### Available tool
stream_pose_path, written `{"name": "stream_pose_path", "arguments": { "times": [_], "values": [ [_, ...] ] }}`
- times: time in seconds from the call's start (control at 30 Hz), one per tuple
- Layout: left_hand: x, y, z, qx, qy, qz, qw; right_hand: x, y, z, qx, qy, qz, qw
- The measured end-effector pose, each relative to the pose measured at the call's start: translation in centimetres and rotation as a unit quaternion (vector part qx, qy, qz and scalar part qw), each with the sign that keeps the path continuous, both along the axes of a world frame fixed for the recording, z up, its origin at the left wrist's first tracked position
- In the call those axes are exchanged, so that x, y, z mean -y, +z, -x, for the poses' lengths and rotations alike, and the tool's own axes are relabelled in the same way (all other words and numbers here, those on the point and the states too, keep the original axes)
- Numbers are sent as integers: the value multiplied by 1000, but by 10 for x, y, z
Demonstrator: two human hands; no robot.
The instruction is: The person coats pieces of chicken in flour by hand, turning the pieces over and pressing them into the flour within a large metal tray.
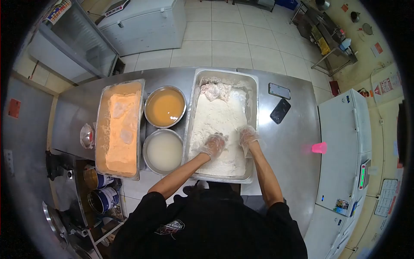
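Observation:
A deep metal tray (pixel 254 99) of white flour (pixel 217 116) lies in front of me. My left hand (pixel 214 145), in a clear plastic glove, is down in the flour with its fingers curled in; what they close on, if anything, is hidden. Across from it, along the tray's right side, my gloved right hand (pixel 247 137) is cupped over the flour, fingers loosely apart and nothing visible in them. Lumpy flour-coated pieces, apparently raw meat (pixel 215 91), rest at the tray's far end.
To the left stand a bowl of orange-brown liquid (pixel 165 106), a bowl of cloudy whitish liquid (pixel 164 151) and a tray of orange powder (pixel 118 151) with coated pieces. Two phones (pixel 280 111) and a pink cup (pixel 319 148) are on the steel table (pixel 289 151) at right.

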State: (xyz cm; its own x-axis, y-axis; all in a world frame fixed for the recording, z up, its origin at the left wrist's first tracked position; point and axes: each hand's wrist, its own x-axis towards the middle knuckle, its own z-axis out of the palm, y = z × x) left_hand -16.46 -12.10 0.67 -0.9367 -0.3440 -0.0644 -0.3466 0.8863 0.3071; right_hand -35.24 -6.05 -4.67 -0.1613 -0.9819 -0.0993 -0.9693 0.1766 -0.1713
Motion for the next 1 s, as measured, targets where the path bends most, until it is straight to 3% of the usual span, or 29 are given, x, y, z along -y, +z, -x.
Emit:
{"name": "stream_pose_path", "arguments": {
  "times": [0.03, 0.13, 0.23, 0.33, 0.4, 0.43, 0.47, 0.5, 0.53, 0.63, 0.67, 0.77, 0.87, 0.97, 1.0],
  "values": [
    [-2, -9, -1, 22, -8, 10, 1000, -4, -8, -2, -33, 21, -78, 996],
    [-1, -36, -2, -3, 29, 108, 994, -5, 29, -16, -90, 76, -137, 984],
    [10, -54, -7, 50, 39, 32, 997, -5, 81, -31, -143, 38, -141, 979],
    [20, -28, -12, 81, 7, 2, 997, -33, 17, -12, -193, 69, 175, 963],
    [27, -23, -16, 34, 14, -79, 996, -25, 24, -13, -75, 79, 89, 990],
    [31, -30, -21, 14, -13, -40, 999, -21, 28, -17, -15, 82, 46, 995],
    [35, -35, -27, -6, -41, 0, 999, -26, 58, -29, -134, 116, 101, 979],
    [36, -35, -29, -25, -68, 40, 997, -26, 63, -33, -140, 124, 50, 981],
    [27, 25, -27, 60, -44, 32, 997, -25, 67, -35, -144, 133, -1, 981],
    [31, -13, -35, -116, -62, 117, 984, -25, 63, -34, -140, 114, -62, 982],
    [27, 7, -36, -102, -79, 64, 990, -22, 59, -32, -141, 104, -63, 982],
    [44, -30, -31, -13, -46, -1, 999, -37, 52, -31, -103, 88, 70, 988],
    [37, -4, -34, 39, -102, 14, 994, -50, 96, -43, 13, 69, 121, 990],
    [18, 50, -42, 140, -44, 39, 988, -71, 142, -57, 154, 31, 145, 977],
    [21, 37, -45, 81, -75, 74, 991, -71, 141, -57, 124, 56, 76, 988]
  ]
}}
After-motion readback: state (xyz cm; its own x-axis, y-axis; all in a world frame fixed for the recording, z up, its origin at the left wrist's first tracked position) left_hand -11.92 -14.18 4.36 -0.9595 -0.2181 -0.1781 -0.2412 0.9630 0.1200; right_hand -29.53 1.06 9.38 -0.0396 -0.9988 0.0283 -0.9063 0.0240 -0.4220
